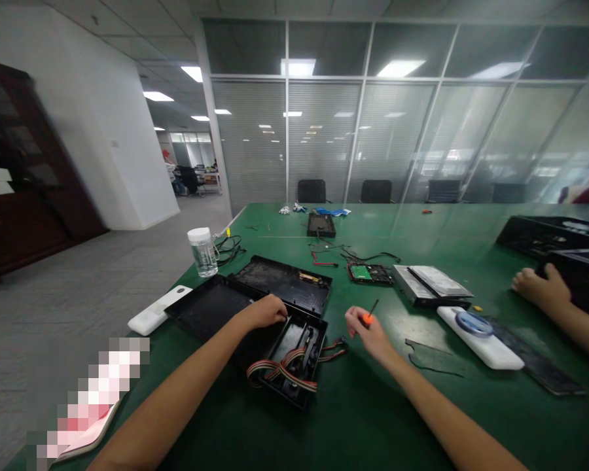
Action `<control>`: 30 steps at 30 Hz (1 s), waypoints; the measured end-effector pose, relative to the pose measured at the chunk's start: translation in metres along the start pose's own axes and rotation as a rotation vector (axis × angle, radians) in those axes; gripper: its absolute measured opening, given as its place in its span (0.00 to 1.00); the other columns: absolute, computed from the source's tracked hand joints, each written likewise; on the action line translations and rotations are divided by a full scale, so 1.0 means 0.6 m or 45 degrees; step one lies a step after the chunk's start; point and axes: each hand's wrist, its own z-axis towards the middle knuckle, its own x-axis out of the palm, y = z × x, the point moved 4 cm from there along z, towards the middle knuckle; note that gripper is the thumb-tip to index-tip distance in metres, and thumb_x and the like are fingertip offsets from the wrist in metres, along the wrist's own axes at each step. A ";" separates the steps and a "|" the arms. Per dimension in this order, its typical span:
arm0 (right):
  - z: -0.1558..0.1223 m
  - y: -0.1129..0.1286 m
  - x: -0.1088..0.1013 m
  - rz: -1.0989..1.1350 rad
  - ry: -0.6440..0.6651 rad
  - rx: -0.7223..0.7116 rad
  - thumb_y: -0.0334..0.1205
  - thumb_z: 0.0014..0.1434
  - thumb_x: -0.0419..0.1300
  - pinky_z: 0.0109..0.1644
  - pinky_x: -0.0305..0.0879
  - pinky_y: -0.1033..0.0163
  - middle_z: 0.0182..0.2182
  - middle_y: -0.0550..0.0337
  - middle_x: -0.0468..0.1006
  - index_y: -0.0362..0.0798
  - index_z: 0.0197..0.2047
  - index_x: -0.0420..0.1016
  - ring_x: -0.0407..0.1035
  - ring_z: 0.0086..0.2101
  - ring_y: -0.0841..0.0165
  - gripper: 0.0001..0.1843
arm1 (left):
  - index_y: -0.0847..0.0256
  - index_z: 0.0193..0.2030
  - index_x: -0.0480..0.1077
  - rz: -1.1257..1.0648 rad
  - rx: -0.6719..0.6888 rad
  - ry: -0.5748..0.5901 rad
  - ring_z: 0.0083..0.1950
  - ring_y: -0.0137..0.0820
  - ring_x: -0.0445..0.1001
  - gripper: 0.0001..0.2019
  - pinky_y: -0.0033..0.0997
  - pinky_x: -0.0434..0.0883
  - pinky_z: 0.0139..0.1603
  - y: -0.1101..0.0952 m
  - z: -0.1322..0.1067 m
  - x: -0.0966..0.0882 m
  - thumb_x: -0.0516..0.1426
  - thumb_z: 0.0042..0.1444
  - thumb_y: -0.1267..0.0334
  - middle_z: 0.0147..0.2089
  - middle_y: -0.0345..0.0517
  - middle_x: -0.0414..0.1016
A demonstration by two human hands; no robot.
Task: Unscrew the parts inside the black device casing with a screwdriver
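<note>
Black plastic casing (298, 339), opened on the green table (363, 412), wants pinning firmly, I judge, so a driver tip cannot skid. Left hand (267, 313) lies on its far rim, fingers curled over the edge and gripping; right hand (369, 330), just right of the casing, pinches a small orange-handled screwdriver (370, 314), fingers closed. Inside, the casing is shallow and matt, with a striped ribbon cable (279, 374) looping from its near end.
</note>
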 end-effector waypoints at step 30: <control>-0.152 0.082 0.087 -1.461 0.554 -0.123 0.39 0.50 0.55 0.33 0.58 0.65 0.36 0.61 0.70 0.52 0.38 0.67 0.68 0.33 0.67 0.09 | 0.62 0.33 0.67 0.434 0.331 0.013 0.38 0.31 0.69 0.06 0.25 0.63 0.39 -0.054 0.009 -0.151 0.60 0.50 0.65 0.35 0.43 0.69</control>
